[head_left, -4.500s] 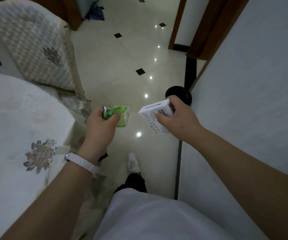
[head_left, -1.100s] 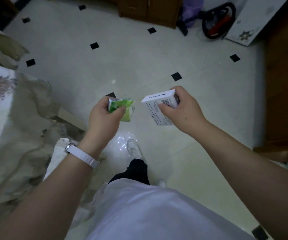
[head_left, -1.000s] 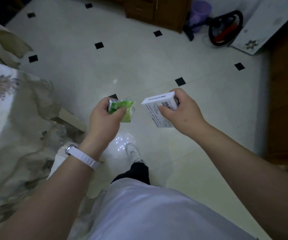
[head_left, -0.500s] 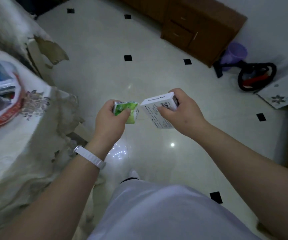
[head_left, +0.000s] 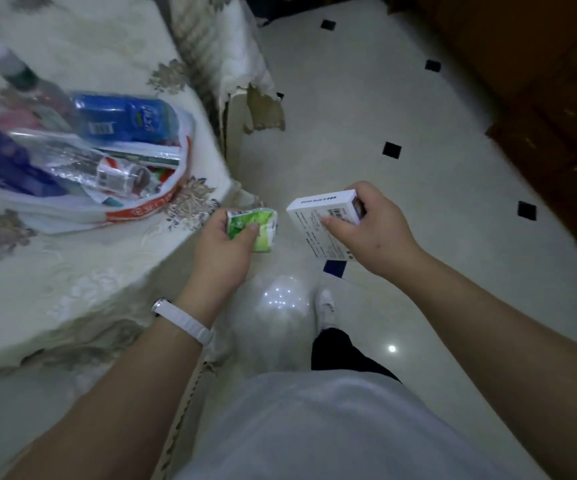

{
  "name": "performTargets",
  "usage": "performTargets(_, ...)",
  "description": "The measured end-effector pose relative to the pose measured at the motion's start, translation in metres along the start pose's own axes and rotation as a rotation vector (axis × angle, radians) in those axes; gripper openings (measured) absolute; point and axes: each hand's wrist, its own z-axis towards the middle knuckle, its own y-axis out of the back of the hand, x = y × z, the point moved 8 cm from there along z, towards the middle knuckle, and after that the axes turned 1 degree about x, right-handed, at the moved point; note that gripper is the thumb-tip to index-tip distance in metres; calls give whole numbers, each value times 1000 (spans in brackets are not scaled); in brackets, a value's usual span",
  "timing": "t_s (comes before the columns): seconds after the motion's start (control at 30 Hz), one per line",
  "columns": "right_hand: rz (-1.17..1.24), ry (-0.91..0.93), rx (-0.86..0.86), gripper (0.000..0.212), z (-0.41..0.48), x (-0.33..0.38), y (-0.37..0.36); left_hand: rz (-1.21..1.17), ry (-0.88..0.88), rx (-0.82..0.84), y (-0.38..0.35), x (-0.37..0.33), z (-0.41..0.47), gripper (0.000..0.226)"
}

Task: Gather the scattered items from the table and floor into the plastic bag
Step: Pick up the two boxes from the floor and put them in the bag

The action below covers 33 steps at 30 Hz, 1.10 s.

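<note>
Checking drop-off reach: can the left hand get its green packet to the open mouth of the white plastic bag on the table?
Probably yes. The left hand holding the green packet is beside the table edge, with nothing between it and the white plastic bag.

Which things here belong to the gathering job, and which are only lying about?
Belong to the job:
- green packet, in left hand
- white box, in right hand
- plastic bag on the table

Lying about:
- wooden cabinet
- torn cardboard

Light: I see a dim, bluish room.
Glare: small bright reflections on the glossy floor.
Blur: plastic bag and counter smeared at left.
Distortion: wide-angle bending at edges.
</note>
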Motion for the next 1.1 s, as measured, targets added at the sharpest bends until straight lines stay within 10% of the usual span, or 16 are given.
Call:
performTargets(0.67, 11, 319, 551, 19, 178, 108, -89, -135, 217, -682, 86, -16, 26, 14)
performTargets(1.1, -214, 449, 619, 18, 218, 204, -191, -157, 248, -940, 219, 22, 93, 21)
